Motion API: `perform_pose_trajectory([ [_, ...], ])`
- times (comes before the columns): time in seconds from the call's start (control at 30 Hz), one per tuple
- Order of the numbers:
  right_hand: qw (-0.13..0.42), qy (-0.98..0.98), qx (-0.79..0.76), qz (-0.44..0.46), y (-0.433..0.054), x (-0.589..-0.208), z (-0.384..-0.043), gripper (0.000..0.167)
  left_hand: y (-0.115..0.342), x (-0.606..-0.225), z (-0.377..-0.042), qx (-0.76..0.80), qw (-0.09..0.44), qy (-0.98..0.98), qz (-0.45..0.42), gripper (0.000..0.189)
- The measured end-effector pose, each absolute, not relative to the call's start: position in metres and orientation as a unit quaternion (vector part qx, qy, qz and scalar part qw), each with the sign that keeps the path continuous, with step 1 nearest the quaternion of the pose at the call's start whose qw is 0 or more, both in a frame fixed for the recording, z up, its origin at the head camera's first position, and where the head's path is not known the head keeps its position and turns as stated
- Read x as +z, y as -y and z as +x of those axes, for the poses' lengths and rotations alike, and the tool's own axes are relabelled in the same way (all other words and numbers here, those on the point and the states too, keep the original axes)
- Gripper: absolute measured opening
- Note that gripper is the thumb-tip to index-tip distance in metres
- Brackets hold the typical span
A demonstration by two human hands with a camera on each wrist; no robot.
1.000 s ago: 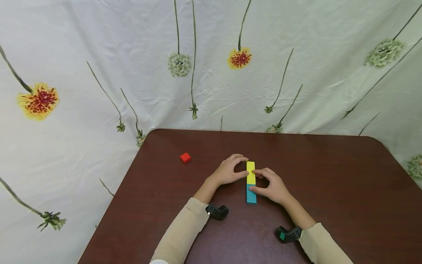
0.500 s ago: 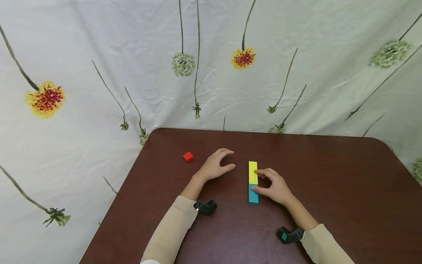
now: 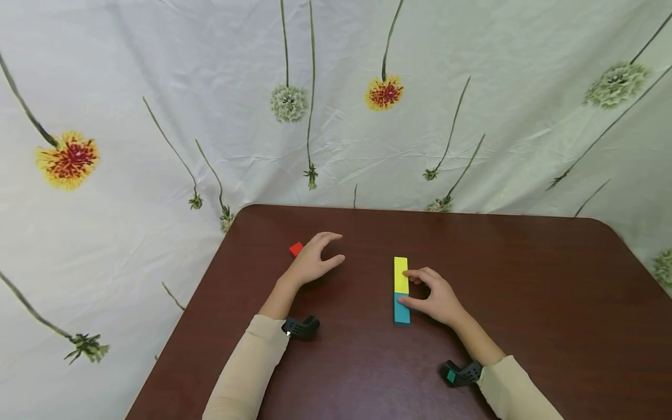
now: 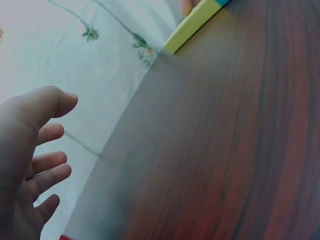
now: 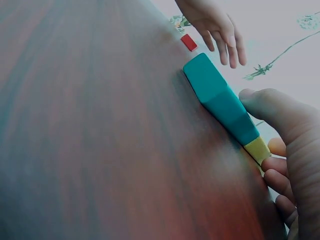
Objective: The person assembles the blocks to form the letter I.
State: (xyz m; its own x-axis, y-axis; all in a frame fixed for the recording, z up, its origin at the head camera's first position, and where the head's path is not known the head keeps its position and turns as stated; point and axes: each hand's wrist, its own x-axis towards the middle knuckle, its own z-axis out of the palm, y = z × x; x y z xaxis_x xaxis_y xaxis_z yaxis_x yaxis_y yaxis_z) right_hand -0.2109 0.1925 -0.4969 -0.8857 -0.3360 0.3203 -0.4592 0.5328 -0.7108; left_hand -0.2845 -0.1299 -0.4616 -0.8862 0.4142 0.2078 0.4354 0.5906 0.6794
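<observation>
One yellow block [image 3: 399,274] and blue block [image 3: 401,314] against relaxed right grip [image 3: 437,297], left grip [image 3: 311,261] loose.

A yellow block [image 3: 401,276] and a blue block [image 3: 402,312] are laid end to end (touching); a red block [image 3: 296,248], partly hidden, is set well apart.

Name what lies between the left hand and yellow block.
Bare tabletop separates the left hand from the yellow block, as the head view shows.
</observation>
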Motion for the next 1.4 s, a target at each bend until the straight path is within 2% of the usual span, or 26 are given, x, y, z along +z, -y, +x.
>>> perform_pose_trajectory([
  [0.33, 0.073, 0.872, 0.427, 0.227, -0.191, -0.494, -0.208, 0.053, 0.159, -0.463, -0.282, -0.391, 0.019, 0.896, -0.209, 0.055],
  [0.7, 0.073, 0.873, 0.427, 0.223, -0.191, -0.494, -0.208, 0.053, 0.19, -0.475, -0.282, -0.395, 0.089, 0.903, -0.147, 0.05],
  [1.4, 0.063, 0.874, 0.429, 0.219, -0.192, -0.495, -0.208, 0.055, 0.205, -0.486, -0.281, -0.376, 0.088, 0.917, -0.103, 0.049],
])
